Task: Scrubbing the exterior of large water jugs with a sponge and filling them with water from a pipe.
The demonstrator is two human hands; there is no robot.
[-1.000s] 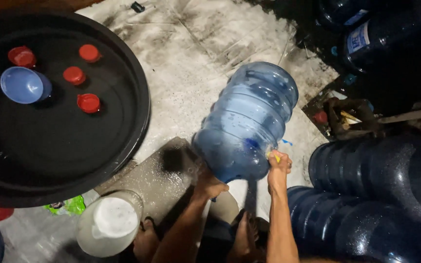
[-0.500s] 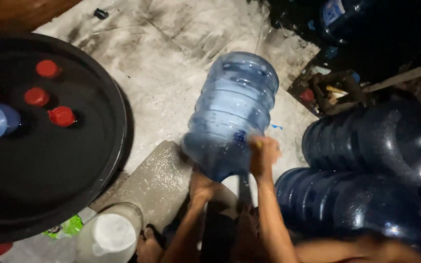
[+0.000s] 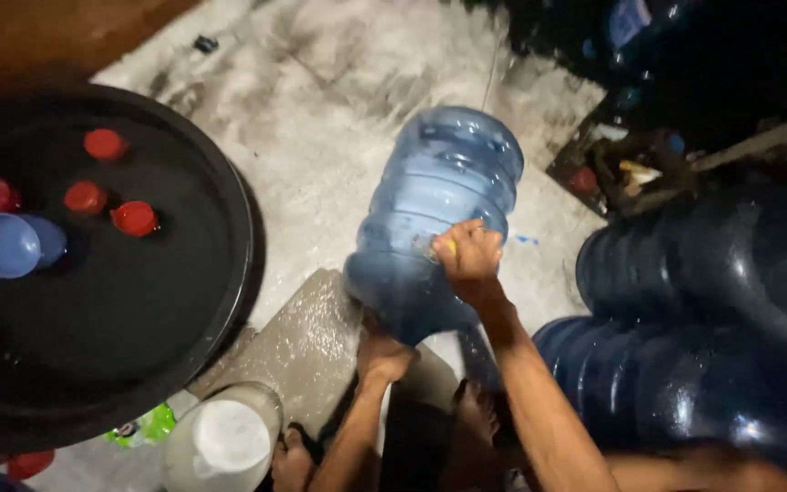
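A large blue water jug (image 3: 434, 219) lies tilted on the wet concrete floor, its bottom pointing away from me. My left hand (image 3: 384, 351) grips the jug from below at its near end. My right hand (image 3: 468, 257) presses on the jug's upper side, closed around a small yellow thing, seemingly a scrubber, that barely shows under the fingers. My bare feet stand under the jug, near a wet flat stone slab (image 3: 307, 351).
A big black tub (image 3: 216, 301) of water at the left holds several red caps (image 3: 134, 219) and a blue bowl (image 3: 2, 244). A white bucket (image 3: 225, 442) stands near my feet. Stacked blue jugs (image 3: 712, 337) fill the right side. A crate of clutter (image 3: 621, 173) sits behind.
My right hand has slid from the jug's near end up onto its side. The view has shifted, so the tub sits further left in frame.
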